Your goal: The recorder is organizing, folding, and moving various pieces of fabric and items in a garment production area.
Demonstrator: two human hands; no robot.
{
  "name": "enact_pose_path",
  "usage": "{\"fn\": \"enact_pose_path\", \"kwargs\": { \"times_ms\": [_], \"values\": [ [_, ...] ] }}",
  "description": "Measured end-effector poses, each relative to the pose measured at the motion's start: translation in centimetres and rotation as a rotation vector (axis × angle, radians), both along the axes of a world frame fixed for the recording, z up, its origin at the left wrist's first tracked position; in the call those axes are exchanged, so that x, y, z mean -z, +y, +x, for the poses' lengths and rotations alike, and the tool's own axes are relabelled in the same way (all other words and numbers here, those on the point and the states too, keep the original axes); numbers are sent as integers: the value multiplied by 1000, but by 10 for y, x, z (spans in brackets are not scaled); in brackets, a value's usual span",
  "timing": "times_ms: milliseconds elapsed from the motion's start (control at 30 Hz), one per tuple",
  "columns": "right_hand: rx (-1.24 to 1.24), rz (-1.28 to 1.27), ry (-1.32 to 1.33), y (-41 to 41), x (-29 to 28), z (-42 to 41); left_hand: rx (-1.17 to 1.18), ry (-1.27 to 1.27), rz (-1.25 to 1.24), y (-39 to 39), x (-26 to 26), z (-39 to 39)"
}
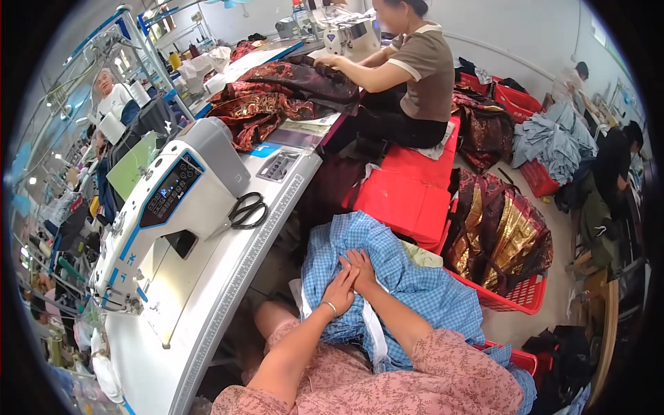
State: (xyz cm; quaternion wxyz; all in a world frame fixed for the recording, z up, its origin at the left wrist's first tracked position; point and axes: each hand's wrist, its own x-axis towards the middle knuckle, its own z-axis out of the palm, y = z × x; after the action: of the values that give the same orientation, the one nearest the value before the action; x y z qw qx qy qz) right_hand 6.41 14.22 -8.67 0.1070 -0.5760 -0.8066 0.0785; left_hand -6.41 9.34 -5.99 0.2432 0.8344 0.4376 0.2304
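A pile of blue checked fabric [441, 295] with white strips lies before me, over my lap and beside it. My left hand [338, 294], with a bangle at the wrist, rests on the cloth with its fingers stretched out. Against it lies my right hand [364, 271], palm down on the same fabric; the two hands touch and partly overlap at the fingers. Neither hand grips anything that I can see. To my left stands a white Jack sewing machine [155, 218] with a lit control panel, and black-handled scissors [248, 211] lie beside its base.
The sewing table's edge [249, 270] carries a ruler strip. Ahead, a co-worker [425, 78] handles dark red patterned fabric [280, 98]. Red-covered seating [404, 192] stands between us. At right, a red basket [524, 295] holds gold-and-maroon cloth [498, 233]; blue-grey fabric [555, 140] is heaped farther back.
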Motion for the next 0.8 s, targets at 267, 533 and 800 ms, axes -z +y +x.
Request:
{"fn": "enact_pose_path", "kwargs": {
  "times_ms": [267,533,800],
  "values": [
    [-18,95,100,0,6,5,8,-11,-21,4,5,2],
    [-23,104,115,0,11,4,21,69,-116,6,9,-1],
    [-8,194,193,0,11,2,22,48,-108,7,5,0]
  ]
}}
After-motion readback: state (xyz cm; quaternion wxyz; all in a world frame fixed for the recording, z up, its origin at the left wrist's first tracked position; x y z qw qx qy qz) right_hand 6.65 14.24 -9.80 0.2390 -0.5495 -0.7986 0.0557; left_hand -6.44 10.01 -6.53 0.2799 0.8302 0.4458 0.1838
